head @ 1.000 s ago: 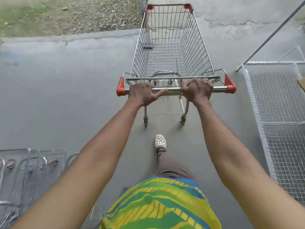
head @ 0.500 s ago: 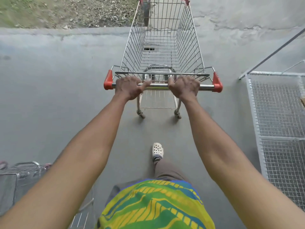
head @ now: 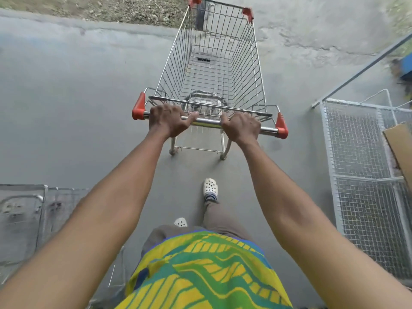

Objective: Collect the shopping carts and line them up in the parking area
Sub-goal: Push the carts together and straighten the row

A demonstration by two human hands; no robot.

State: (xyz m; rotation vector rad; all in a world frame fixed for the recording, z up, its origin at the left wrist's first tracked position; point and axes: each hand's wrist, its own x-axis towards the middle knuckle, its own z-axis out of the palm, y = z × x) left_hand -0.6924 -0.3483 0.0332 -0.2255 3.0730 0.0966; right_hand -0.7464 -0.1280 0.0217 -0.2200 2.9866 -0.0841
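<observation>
Left hand point(head: 168, 119) and right hand point(head: 242, 126) wrapped tight on steel handle bar point(head: 207, 122) of empty silver wire shopping cart point(head: 214, 63); likely light, rigid, free-rolling; bar is best hold

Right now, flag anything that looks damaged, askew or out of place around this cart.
Nothing serious. The shopping cart is empty and looks intact, with the left hand and right hand on its handle. Only the cardboard sheet lying on the wire-mesh cage looks stray.
</observation>
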